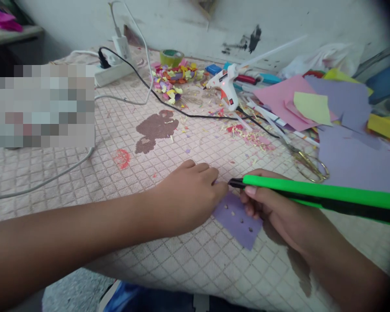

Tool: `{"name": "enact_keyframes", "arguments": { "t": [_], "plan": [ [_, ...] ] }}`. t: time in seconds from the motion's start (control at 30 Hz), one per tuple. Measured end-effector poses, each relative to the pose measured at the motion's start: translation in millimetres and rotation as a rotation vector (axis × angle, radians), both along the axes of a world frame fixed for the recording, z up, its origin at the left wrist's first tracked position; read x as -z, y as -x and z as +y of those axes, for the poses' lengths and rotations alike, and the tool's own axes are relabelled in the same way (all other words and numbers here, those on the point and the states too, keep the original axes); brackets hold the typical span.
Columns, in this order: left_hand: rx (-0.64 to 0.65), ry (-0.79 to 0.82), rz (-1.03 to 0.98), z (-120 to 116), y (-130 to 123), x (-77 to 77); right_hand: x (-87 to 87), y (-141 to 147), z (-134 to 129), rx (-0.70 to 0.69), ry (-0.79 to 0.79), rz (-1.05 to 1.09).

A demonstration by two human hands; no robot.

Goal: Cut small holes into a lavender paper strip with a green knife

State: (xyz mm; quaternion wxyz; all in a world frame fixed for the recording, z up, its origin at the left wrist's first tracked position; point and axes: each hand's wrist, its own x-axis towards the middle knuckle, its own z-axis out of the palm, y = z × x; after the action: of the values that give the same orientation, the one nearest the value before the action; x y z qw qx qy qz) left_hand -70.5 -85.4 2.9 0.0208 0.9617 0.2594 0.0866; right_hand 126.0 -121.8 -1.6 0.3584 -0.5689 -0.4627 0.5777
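In my right hand point(279, 203) is a long green and black utility knife point(325, 193), gripped near its front end with the thumb along its side. Its dark tip points left and reaches the fingers of my left hand point(191, 195). That hand is closed, its fingers curled down over the far left edge of a small purple paper point(238, 223). The paper lies on the patterned cloth point(182, 264) and carries several small dark marks or holes. What the left fingertips pinch is partly hidden under the hand.
Behind are a white glue gun point(225, 86), a tape roll point(171, 57), a heap of colourful paper bits point(175, 80) and gold-handled scissors point(308, 164). Coloured paper sheets point(357, 151) lie at right. Cables run from a power strip point(113, 73). A blurred patch covers the left.
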Motion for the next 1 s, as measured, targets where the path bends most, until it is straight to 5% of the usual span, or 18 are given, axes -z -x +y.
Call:
{"name": "enact_keyframes", "arguments": {
  "t": [0.27, 0.63, 0.77, 0.9, 1.0],
  "plan": [
    [0.196, 0.027, -0.029, 6, -3, 4.7, 1.3, 6, 3, 0.027, 0.056, -0.028],
    [0.225, 0.274, -0.048, 13, 0, -0.4, 1.7, 7, 2, 0.035, 0.028, -0.085],
    [0.095, 0.431, -0.101, 23, 4, -9.3, 4.7, 4, 1, 0.019, -0.009, -0.16],
    [-0.193, 0.256, -0.023, 36, 9, -14.1, -2.7, 4, -4, -0.037, -0.008, -0.185],
    [-0.294, 0.162, 0.046, 38, 11, -16.0, -10.8, 6, -8, -0.157, -0.01, -0.289]
  ]
}}
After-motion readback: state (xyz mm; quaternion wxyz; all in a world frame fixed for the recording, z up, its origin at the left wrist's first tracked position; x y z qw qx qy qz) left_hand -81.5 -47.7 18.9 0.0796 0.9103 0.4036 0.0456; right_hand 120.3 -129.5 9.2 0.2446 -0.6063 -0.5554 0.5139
